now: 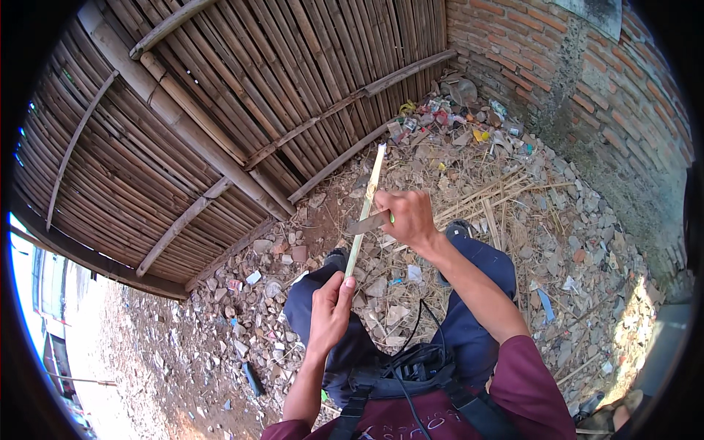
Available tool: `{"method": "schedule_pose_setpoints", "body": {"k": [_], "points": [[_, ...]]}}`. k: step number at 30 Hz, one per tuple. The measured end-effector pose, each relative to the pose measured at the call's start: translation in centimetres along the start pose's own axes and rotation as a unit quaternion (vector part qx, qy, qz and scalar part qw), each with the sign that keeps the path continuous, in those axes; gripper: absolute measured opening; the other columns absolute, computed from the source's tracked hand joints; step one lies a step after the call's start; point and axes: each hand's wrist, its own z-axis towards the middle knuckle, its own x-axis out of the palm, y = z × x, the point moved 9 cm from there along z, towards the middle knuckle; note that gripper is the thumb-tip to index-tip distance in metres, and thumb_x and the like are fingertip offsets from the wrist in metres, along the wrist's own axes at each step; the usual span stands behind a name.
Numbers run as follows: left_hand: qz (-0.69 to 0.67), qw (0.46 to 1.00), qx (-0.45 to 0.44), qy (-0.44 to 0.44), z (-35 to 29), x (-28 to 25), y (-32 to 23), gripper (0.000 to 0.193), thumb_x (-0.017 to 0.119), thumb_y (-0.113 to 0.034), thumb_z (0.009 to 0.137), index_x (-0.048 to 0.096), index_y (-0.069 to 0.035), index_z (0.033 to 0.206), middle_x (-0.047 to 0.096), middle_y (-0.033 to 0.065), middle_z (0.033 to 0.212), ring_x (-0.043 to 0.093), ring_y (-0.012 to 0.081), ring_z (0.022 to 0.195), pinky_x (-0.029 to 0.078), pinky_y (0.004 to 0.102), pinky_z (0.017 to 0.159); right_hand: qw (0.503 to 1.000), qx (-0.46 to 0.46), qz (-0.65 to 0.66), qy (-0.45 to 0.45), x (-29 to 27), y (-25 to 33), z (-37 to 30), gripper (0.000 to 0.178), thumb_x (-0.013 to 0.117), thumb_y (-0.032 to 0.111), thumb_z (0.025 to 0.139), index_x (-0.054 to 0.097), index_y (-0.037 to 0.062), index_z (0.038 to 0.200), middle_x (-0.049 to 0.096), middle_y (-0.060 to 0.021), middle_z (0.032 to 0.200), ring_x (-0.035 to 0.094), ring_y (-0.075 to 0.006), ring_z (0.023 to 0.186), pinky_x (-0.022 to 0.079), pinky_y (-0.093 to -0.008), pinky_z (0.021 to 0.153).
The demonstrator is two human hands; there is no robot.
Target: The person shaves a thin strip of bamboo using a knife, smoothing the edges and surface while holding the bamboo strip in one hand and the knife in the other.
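The left hand (pixel 330 308) grips the near end of a thin bamboo stick (pixel 364 213), which points up and away toward the bamboo fence (pixel 220 110). The right hand (pixel 407 216) clasps a knife (pixel 365 224), its blade against the stick's middle, above rubble-strewn ground (pixel 587 249).

- Person is wearing a maroon top (pixel 528 381), sleeves (pixel 524 367) pushed up past the elbows, forearms showing bare.
- Faint pale lettering is showing across the chest of the top (pixel 400 424).
- Dark navy trousers (pixel 477 293) are covering both legs.
- Dark shoes (pixel 336 258) are showing at the feet.
- Black harness straps (pixel 352 414) are running over the chest, black cables (pixel 418 323) looping above them.
- Both hands (pixel 330 312) are going bare, no gloves.
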Motion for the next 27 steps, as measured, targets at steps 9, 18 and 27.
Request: {"method": "schedule_pose_setpoints", "body": {"k": [9,18,27], "points": [[0.051,0.999,0.014,-0.004,0.2,0.5,-0.9,0.043,0.05,-0.033,0.116,0.048,-0.004,0.084,0.042,-0.0038,0.064,0.038,0.0056,0.059,0.031,0.0291,0.052,0.999,0.007,-0.037,0.011,0.9,-0.9,0.4,0.013,0.063,0.01,0.084,0.057,0.0091,0.073,0.061,-0.0117,0.056,0.064,-0.0343,0.05,0.047,-0.0452,0.047],[0.185,0.979,0.04,-0.072,-0.1,0.6,-3.9,0.035,0.048,-0.024,0.115,0.055,0.002,0.091,0.05,0.0252,0.061,0.052,0.0453,0.056,0.039,0.0514,0.057,0.994,0.049,-0.098,0.007,1.5,-4.0,1.0,0.017,0.065,0.014,0.089,0.067,0.0058,0.075,0.062,-0.0139,0.051,0.068,-0.0264,0.048,0.051,-0.0426,0.043],[0.259,0.962,0.052,-0.072,0.3,0.0,-2.0,0.028,0.05,-0.022,0.113,0.054,0.0,0.096,0.059,0.0312,0.065,0.062,0.0555,0.067,0.046,0.0649,0.061,0.98,0.111,-0.162,0.044,1.8,-8.5,1.3,0.014,0.063,0.006,0.087,0.076,0.0043,0.082,0.066,-0.015,0.056,0.067,-0.025,0.047,0.05,-0.0405,0.042]]}}
